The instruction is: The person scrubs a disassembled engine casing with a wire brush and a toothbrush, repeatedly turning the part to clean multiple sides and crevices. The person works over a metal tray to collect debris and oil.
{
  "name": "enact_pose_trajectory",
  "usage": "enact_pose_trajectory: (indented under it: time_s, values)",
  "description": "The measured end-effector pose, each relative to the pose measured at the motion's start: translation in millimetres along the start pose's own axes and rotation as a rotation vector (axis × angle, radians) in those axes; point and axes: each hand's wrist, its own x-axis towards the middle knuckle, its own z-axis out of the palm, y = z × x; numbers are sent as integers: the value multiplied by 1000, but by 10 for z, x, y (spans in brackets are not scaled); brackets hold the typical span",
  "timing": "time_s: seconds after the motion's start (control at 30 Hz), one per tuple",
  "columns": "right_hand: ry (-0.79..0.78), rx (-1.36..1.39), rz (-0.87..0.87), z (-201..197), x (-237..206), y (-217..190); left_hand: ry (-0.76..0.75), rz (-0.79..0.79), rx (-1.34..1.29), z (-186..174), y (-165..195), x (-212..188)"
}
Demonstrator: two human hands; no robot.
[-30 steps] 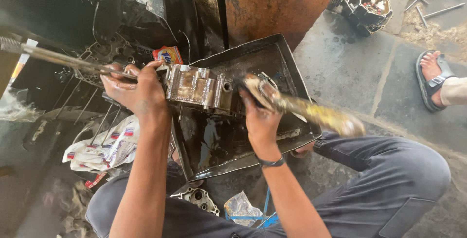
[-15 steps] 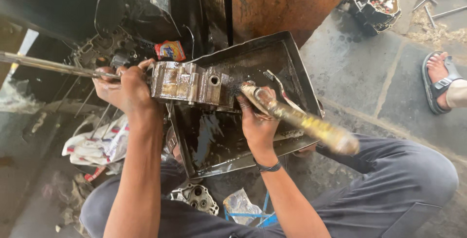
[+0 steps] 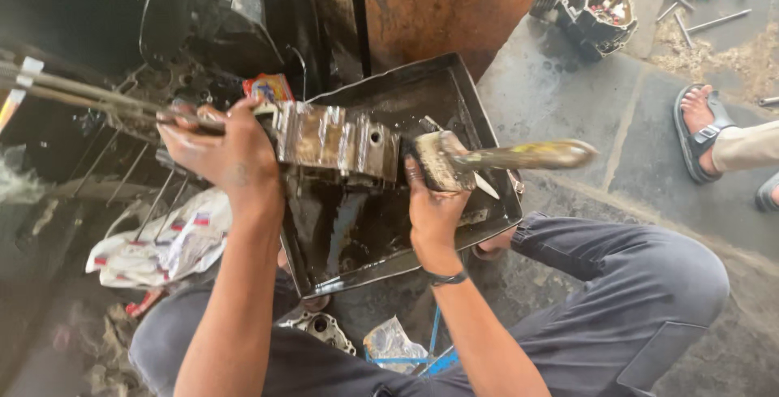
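The left hand grips a wet grey metal engine block above the black rectangular metal tray, while the right hand clasps a dirty yellow-handled brush against its right end.

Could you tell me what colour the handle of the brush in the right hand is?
The brush handle is yellowish, grimy and motion-blurred, in the head view.

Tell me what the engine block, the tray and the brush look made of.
Engine block: cast metal, likely aluminium; silvery wet shine.
Tray: sheet metal, dark and oily, with folded rims.
Brush: handle probably wood, coated in yellowish grime; bristle material unclear.
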Motion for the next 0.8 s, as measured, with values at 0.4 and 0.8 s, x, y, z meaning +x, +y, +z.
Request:
enact_pose_trajectory:
  time_s: [0.4,0.8]
  values:
    - [-43,20,90,-34,123,285,14,0,22,5,-68,58]
    - [-172,152,80,-212,34,-207,-57,-22,-45,100,33,21]
